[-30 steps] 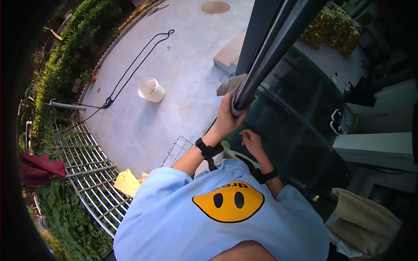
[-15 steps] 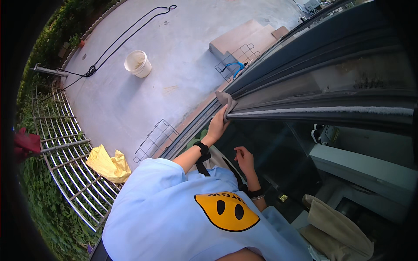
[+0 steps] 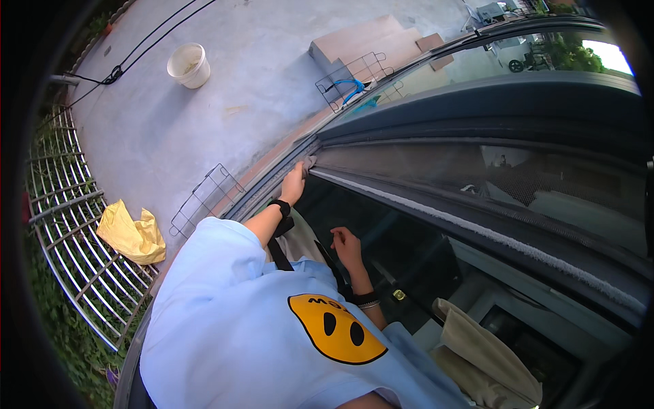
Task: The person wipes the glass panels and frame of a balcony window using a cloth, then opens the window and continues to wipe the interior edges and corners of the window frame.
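Note:
My left hand (image 3: 293, 184), arm stretched out, grips a bunched grey cloth (image 3: 309, 163). The cloth is pressed at the end of a dark sliding panel's frame (image 3: 381, 151), beside the metal track (image 3: 269, 183). A pale fuzzy strip (image 3: 518, 248) runs along the panel's edge, away to the right from the cloth. Nearer my body, my right hand (image 3: 349, 249) hovers in front of dark glass (image 3: 409, 245), fingers loosely curled and apart, holding nothing. Most of the cloth is hidden by my left fingers.
Beyond the track lies a concrete floor with a white bucket (image 3: 189, 66), tan steps (image 3: 361, 42) and wire racks (image 3: 206, 200). A yellow cloth (image 3: 131, 233) hangs on the metal railing (image 3: 75, 238) at left. Beige fabric (image 3: 484, 354) is at lower right.
The view has shifted, so the scene sits further left. The grey cloth is now more bunched under my left hand, still at the frame's end. My right hand remains empty.

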`<state>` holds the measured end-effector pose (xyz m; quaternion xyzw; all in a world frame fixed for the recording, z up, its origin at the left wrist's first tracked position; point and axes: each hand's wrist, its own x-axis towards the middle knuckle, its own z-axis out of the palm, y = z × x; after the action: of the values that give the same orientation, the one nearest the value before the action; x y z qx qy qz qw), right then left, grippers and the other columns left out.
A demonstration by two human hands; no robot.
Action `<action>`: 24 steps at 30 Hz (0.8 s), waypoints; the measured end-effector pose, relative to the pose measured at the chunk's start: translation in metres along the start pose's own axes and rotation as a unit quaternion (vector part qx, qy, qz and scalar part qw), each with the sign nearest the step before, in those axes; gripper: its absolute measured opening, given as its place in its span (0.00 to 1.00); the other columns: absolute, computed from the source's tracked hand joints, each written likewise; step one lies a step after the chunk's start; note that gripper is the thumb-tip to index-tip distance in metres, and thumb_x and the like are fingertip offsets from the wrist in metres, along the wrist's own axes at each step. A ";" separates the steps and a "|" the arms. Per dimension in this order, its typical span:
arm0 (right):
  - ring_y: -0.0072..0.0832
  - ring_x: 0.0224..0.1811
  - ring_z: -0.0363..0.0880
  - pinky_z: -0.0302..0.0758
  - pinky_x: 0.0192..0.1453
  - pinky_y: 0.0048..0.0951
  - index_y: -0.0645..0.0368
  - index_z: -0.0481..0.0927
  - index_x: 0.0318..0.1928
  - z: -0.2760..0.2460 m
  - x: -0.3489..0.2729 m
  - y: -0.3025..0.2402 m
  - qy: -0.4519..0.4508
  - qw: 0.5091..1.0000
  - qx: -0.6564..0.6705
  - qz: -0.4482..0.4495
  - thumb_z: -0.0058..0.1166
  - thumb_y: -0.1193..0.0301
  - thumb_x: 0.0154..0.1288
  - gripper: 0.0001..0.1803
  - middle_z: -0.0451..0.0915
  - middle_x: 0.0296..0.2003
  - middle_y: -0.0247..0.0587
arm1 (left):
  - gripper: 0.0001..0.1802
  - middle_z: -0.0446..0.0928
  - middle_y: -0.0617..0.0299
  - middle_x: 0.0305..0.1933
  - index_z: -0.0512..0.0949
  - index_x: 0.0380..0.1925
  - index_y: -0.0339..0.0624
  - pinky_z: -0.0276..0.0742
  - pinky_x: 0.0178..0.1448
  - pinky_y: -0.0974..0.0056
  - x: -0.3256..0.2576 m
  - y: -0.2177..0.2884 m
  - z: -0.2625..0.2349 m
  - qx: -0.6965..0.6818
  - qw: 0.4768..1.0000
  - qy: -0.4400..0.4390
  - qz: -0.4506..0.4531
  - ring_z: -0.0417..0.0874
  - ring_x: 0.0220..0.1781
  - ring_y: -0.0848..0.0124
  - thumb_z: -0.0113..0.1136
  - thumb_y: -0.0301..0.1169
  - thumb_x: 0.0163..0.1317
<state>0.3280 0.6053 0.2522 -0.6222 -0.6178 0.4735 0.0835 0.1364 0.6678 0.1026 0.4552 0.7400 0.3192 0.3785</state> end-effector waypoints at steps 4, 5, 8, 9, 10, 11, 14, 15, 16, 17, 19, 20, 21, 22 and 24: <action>0.24 0.21 0.77 0.70 0.25 0.22 0.63 0.75 0.38 -0.002 0.012 -0.006 -0.005 1.000 -0.011 -0.026 0.44 0.74 0.62 0.08 0.76 0.18 0.39 | 0.23 0.75 0.41 0.39 0.67 0.48 0.42 0.70 0.45 0.51 0.002 0.014 -0.027 -0.050 0.998 -0.006 -0.033 0.74 0.43 0.46 0.54 0.25 0.48; 0.24 0.21 0.77 0.70 0.26 0.23 0.63 0.75 0.38 -0.004 0.016 -0.007 -0.003 0.999 -0.014 -0.038 0.44 0.74 0.62 0.08 0.76 0.18 0.40 | 0.23 0.75 0.41 0.39 0.67 0.48 0.42 0.70 0.45 0.51 0.001 0.021 -0.035 -0.049 0.998 -0.003 -0.028 0.74 0.43 0.46 0.54 0.25 0.48; 0.25 0.21 0.78 0.71 0.26 0.24 0.63 0.75 0.38 -0.009 0.026 -0.012 -0.007 0.998 -0.029 -0.055 0.44 0.74 0.62 0.08 0.76 0.19 0.40 | 0.26 0.75 0.43 0.42 0.69 0.51 0.45 0.71 0.48 0.57 -0.002 0.044 -0.061 -0.120 0.992 0.036 0.022 0.75 0.45 0.49 0.56 0.27 0.48; 0.25 0.21 0.78 0.71 0.26 0.24 0.63 0.75 0.38 -0.010 0.030 -0.013 -0.006 0.998 -0.029 -0.060 0.44 0.74 0.62 0.08 0.76 0.19 0.40 | 0.26 0.75 0.43 0.42 0.69 0.51 0.45 0.71 0.48 0.57 -0.002 0.052 -0.070 -0.119 0.992 0.040 0.025 0.75 0.45 0.49 0.56 0.27 0.48; 0.25 0.21 0.78 0.71 0.26 0.24 0.63 0.75 0.38 -0.010 0.033 -0.014 -0.005 0.997 -0.027 -0.066 0.43 0.74 0.62 0.08 0.76 0.19 0.41 | 0.26 0.76 0.46 0.41 0.68 0.52 0.45 0.71 0.48 0.60 -0.003 0.063 -0.080 -0.160 0.985 0.036 0.043 0.77 0.44 0.54 0.55 0.25 0.49; 0.26 0.21 0.78 0.71 0.27 0.25 0.63 0.75 0.38 -0.011 0.037 -0.015 -0.006 0.997 -0.026 -0.071 0.43 0.74 0.62 0.08 0.76 0.19 0.41 | 0.27 0.77 0.49 0.40 0.67 0.54 0.45 0.71 0.49 0.64 -0.003 0.075 -0.091 -0.201 0.977 0.032 0.061 0.79 0.43 0.60 0.54 0.23 0.50; 0.26 0.21 0.78 0.71 0.27 0.25 0.62 0.75 0.38 -0.013 0.042 -0.018 -0.003 0.996 -0.026 -0.084 0.43 0.74 0.63 0.08 0.76 0.19 0.40 | 0.27 0.76 0.56 0.45 0.64 0.56 0.42 0.67 0.53 0.70 -0.002 0.119 -0.124 -0.348 0.928 0.012 0.129 0.75 0.48 0.72 0.51 0.18 0.53; 0.26 0.21 0.78 0.71 0.27 0.25 0.62 0.75 0.38 -0.015 0.043 -0.019 -0.004 0.996 -0.027 -0.087 0.43 0.74 0.63 0.08 0.76 0.19 0.40 | 0.27 0.76 0.56 0.45 0.64 0.56 0.42 0.67 0.53 0.70 -0.004 0.137 -0.135 -0.348 0.928 0.015 0.130 0.75 0.48 0.72 0.51 0.18 0.53; 0.26 0.22 0.77 0.71 0.27 0.24 0.62 0.75 0.38 -0.016 0.043 -0.020 -0.006 0.996 -0.029 -0.085 0.44 0.74 0.63 0.08 0.76 0.19 0.40 | 0.27 0.74 0.58 0.48 0.64 0.57 0.40 0.65 0.56 0.70 -0.007 0.155 -0.148 -0.392 0.907 0.014 0.151 0.72 0.51 0.74 0.50 0.16 0.54; 0.26 0.22 0.77 0.71 0.27 0.24 0.62 0.75 0.38 -0.017 0.045 -0.022 -0.008 0.996 -0.031 -0.083 0.44 0.73 0.63 0.08 0.76 0.19 0.40 | 0.26 0.71 0.60 0.51 0.64 0.57 0.38 0.63 0.58 0.71 -0.010 0.169 -0.161 -0.435 0.884 0.014 0.171 0.69 0.54 0.75 0.48 0.14 0.55; 0.25 0.22 0.77 0.71 0.27 0.24 0.62 0.75 0.38 -0.017 0.042 -0.024 -0.013 0.996 -0.037 -0.081 0.44 0.73 0.63 0.08 0.76 0.19 0.40 | 0.26 0.68 0.60 0.56 0.63 0.57 0.36 0.60 0.60 0.70 -0.015 0.185 -0.179 -0.440 0.882 0.011 0.168 0.66 0.57 0.74 0.48 0.14 0.55; 0.25 0.22 0.77 0.71 0.27 0.24 0.62 0.75 0.38 -0.018 0.041 -0.022 -0.012 0.996 -0.039 -0.074 0.44 0.73 0.63 0.08 0.76 0.19 0.39 | 0.26 0.67 0.60 0.56 0.63 0.57 0.36 0.60 0.60 0.70 -0.016 0.193 -0.184 -0.435 0.877 0.026 0.202 0.67 0.57 0.74 0.48 0.14 0.55; 0.25 0.22 0.77 0.71 0.27 0.24 0.62 0.75 0.38 -0.018 0.040 -0.021 -0.015 0.996 -0.043 -0.075 0.44 0.73 0.63 0.08 0.76 0.19 0.39 | 0.26 0.67 0.60 0.56 0.63 0.57 0.36 0.60 0.60 0.70 -0.017 0.199 -0.189 -0.430 0.871 0.040 0.236 0.67 0.57 0.74 0.48 0.15 0.55; 0.25 0.22 0.77 0.71 0.27 0.24 0.62 0.75 0.39 -0.019 0.039 -0.018 -0.019 0.996 -0.045 -0.070 0.44 0.73 0.63 0.08 0.76 0.19 0.39 | 0.26 0.67 0.60 0.57 0.63 0.56 0.36 0.60 0.61 0.70 -0.019 0.203 -0.191 -0.435 0.870 0.041 0.229 0.67 0.58 0.74 0.48 0.15 0.55; 0.25 0.22 0.78 0.71 0.28 0.24 0.61 0.75 0.39 -0.021 0.038 -0.012 -0.027 0.996 -0.052 -0.063 0.44 0.73 0.63 0.08 0.76 0.20 0.39 | 0.25 0.67 0.60 0.57 0.64 0.56 0.36 0.60 0.60 0.70 -0.021 0.205 -0.192 -0.440 0.869 0.050 0.222 0.67 0.58 0.74 0.48 0.15 0.56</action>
<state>0.3266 0.6506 0.2531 -0.5725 -0.6813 0.4516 0.0640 0.0676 0.7020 0.3739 0.3776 0.4204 0.7096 0.4209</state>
